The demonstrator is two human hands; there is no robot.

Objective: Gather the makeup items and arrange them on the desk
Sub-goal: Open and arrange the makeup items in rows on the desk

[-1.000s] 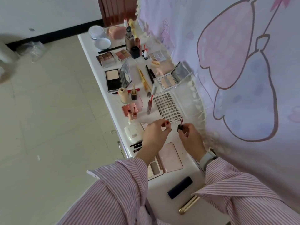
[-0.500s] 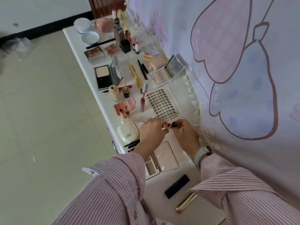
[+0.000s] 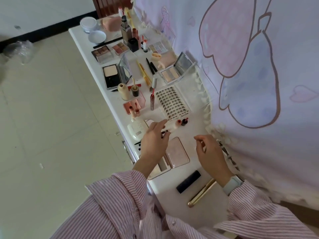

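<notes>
Under left hand (image 3: 154,140), palette (image 3: 160,167) partly hidden.

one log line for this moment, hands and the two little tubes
left hand: open, above desk | right hand: loosely curled, empty | small pink tube and dark-capped red tube: upright beside white lash card

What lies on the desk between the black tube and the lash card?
In the head view, an open pink compact lies between the black tube and the lash card.

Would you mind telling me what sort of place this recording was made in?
Probably a room in a home, set up as a makeup corner: a narrow white desk crowded with cosmetics, a pastel cartoon cloth hung behind it, and a tiled floor.
</notes>
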